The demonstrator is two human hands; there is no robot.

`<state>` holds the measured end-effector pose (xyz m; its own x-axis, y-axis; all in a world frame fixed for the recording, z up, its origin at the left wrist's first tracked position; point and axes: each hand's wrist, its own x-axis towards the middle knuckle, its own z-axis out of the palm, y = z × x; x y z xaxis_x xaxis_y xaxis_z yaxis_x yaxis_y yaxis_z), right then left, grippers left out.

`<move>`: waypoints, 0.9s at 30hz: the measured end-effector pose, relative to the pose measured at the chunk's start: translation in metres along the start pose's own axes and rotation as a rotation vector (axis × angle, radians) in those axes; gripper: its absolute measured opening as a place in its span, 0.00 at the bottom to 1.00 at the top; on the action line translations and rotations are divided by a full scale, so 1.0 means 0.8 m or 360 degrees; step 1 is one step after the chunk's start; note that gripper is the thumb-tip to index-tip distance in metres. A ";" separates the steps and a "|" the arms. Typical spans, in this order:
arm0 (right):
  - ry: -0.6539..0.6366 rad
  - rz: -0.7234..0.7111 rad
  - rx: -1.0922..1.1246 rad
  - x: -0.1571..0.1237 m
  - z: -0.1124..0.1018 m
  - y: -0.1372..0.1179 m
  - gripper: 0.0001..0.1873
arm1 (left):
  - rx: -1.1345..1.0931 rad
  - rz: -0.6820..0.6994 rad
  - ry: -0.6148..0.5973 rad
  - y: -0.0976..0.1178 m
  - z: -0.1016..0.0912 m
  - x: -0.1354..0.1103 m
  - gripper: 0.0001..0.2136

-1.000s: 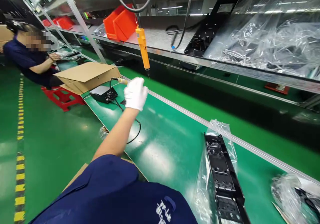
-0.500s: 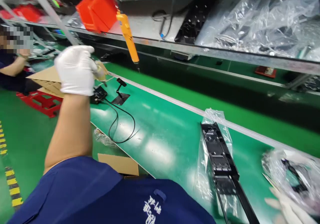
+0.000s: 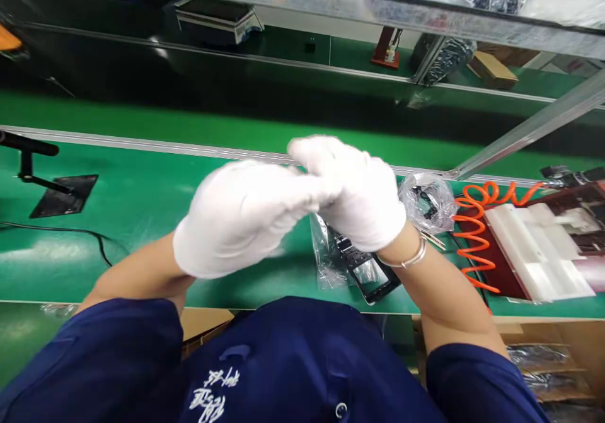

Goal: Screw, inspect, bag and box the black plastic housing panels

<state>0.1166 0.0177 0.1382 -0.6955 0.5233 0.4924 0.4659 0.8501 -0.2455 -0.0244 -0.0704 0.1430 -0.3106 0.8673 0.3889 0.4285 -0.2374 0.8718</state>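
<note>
My left hand [image 3: 250,212] and my right hand [image 3: 354,186], both in white gloves, meet in front of my chest above the bench. The fingers of each are pressed together or curled inward, overlapping at the tips. Anything between them is hidden, and the gloves are slightly blurred. Below my right hand lies a black frame-like part [image 3: 366,262] on a clear plastic bag [image 3: 326,265]. My right wrist and forearm partly cover that part.
A black stand [image 3: 61,190] with a cable stands at left. Right of my hands are a bagged coil [image 3: 428,202], an orange coiled hose [image 3: 477,234] and a white block fixture [image 3: 539,253]. A metal shelf edge [image 3: 302,4] runs overhead; cardboard [image 3: 203,322] sits below the bench edge.
The view has turned right. My left hand, which was out at the left by a small yellowish item, has come to the middle. My right hand has moved from the bagged coil to meet it.
</note>
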 end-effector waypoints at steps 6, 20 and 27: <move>0.0460 0.0462 0.0093 0.024 0.010 0.096 0.14 | 0.0807 0.0563 0.0093 -0.075 0.030 -0.020 0.15; 0.0451 0.0642 0.0645 0.037 0.074 0.144 0.30 | 0.0172 -0.1380 -0.0543 -0.237 0.129 0.029 0.35; 0.0847 0.0617 0.0955 0.042 0.085 0.156 0.38 | 0.0062 -0.1384 -0.0463 -0.261 0.138 0.086 0.32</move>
<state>0.1143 0.1453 0.0672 -0.1322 0.8111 0.5697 0.1467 0.5844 -0.7981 -0.0413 0.0870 -0.0454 -0.3136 0.8107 -0.4944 0.1738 0.5609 0.8094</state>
